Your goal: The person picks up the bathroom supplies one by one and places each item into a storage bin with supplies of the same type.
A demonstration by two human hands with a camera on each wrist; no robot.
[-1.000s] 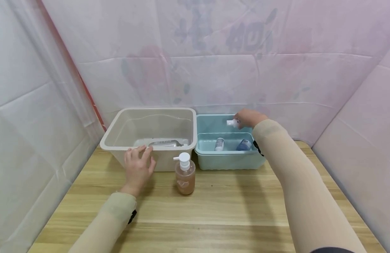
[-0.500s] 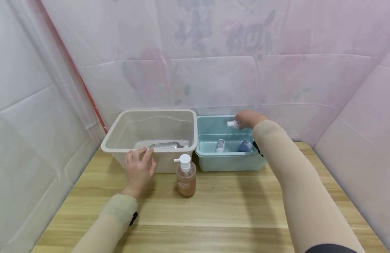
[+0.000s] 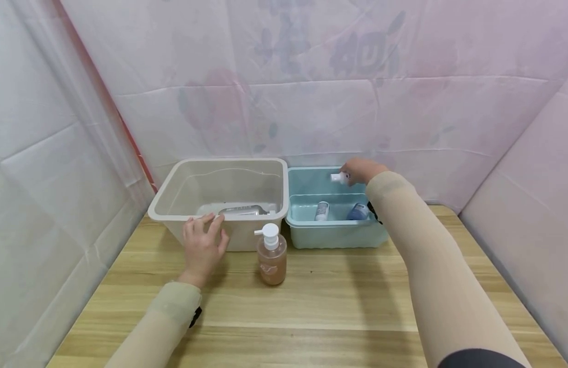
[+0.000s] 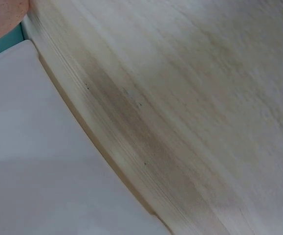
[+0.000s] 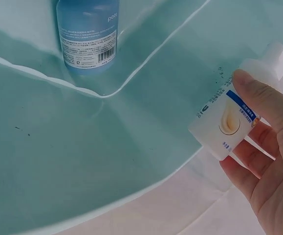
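The left hand lay flat and open on the front rim of the beige tub on the table. The right hand gripped a small white bottle over the far side of the blue bin. Judging by this, the bottle was mid-carry; setting it down would call for a clear spot and a loosened grip. It had a white cap and a blue-and-yellow label.

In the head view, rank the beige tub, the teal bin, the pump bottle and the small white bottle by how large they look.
1. beige tub
2. teal bin
3. pump bottle
4. small white bottle, held by the right hand, mostly hidden and farther from the camera.
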